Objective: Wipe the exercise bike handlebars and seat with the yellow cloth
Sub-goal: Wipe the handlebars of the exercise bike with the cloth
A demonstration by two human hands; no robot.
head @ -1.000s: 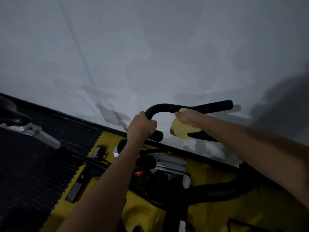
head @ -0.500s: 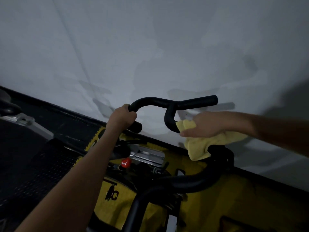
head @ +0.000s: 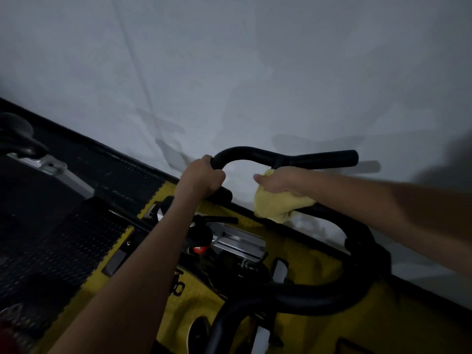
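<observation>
The black handlebars (head: pixel 314 158) of the exercise bike curve across the middle of the view, with a lower loop (head: pixel 357 241) bending toward me on the right. My left hand (head: pixel 203 177) grips the left bend of the bar. My right hand (head: pixel 281 181) holds the yellow cloth (head: pixel 274 206) wrapped over the inner bar, thumb pointing left; the cloth hangs below the palm. The black seat (head: pixel 18 136) shows at the far left edge, apart from both hands.
A pale wall (head: pixel 229 72) fills the upper half, close behind the bars. Below lie a yellow floor mat (head: pixel 383 328) and black textured mats (head: pixel 63 251). A silver slider with a red knob (head: pixel 199 249) sits under the bars.
My right hand with the cloth has slid slightly along the inner bar. The left hand has kept its grip. The view has shifted a little.
</observation>
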